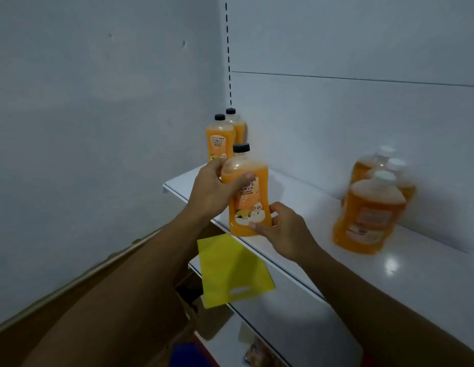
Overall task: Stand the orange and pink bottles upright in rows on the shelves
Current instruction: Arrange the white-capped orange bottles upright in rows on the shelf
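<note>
An orange bottle with a black cap (245,190) is held upright over the front edge of the white top shelf (323,215). My left hand (213,190) grips its upper body from the left, thumb across the front. My right hand (280,229) holds its lower right corner with curled fingers. Two more black-capped orange bottles (221,140) stand upright in the shelf's far left corner. Three white-capped orange bottles (368,213) stand in a row at the right, blurred.
A yellow sheet (234,271) lies on the lower shelf (296,321) below the bottle. Cardboard boxes (188,313) sit at the lower left, beside a blue item (188,354). A grey wall closes the left side; a white back panel stands behind the shelf.
</note>
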Motion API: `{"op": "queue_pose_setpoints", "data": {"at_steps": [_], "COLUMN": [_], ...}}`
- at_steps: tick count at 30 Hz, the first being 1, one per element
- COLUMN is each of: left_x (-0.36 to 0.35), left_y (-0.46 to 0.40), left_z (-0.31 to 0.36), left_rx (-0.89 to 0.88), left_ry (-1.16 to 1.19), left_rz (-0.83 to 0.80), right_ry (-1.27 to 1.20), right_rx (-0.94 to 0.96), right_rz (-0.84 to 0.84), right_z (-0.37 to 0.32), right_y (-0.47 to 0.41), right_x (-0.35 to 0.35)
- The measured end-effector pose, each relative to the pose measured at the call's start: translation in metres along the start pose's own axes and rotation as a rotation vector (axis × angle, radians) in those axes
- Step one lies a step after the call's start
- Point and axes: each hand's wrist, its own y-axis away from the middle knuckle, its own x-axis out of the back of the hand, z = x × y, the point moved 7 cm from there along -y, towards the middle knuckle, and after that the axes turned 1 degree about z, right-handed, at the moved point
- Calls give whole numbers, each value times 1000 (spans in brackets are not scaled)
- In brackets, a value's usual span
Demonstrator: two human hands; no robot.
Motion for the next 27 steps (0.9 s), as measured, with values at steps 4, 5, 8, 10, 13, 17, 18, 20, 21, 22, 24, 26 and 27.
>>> {"op": "queue_pose_setpoints", "data": {"at_steps": [4, 5, 8, 10, 13, 17, 18, 20, 21, 22, 24, 26, 27], "left_x": [39, 50, 83, 101, 121, 128, 127, 124, 122, 120, 118, 116, 117], "left_y": [-58, -72, -112, -132, -154, -170, -172, -174, -175, -176, -175, -171, -166], "left_z": [-36, -47, -74, -88, -101, -120, -123, -126, -126, -127, -127, -129, -131], "left_rx": [-55, -54, -30, -38, -50, -27, -34, -42, -40, -30, 0, 47, 86], "left_ry": [-75, -96, -98, -95, -117, -158, -166, -196, -213, -227, -262, -299, -313], "left_rz": [52, 76, 103, 121, 183, 206, 201, 185, 177, 170, 140, 103, 99], "right_ry": [55, 52, -1, -37, -80, -28, -7, 20, 41, 67, 99, 136, 168], "right_rx": [5, 5, 37, 64, 100, 92, 93, 90, 85, 85, 75, 44, 40], "right_rz": [21, 18, 6, 9, 22, 58, 68, 91, 92, 88, 87, 99, 101], "right_z": [-13, -18, -39, -50, -61, -56, -54, -50, -47, -46, -45, -47, -48], "right_y": [-76, -94, -140, -167, -199, -226, -229, -233, -235, -235, -232, -222, -214], "right_x": [-43, -55, -89, -108, -129, -153, -158, -163, -165, -165, -162, -151, -144]}}
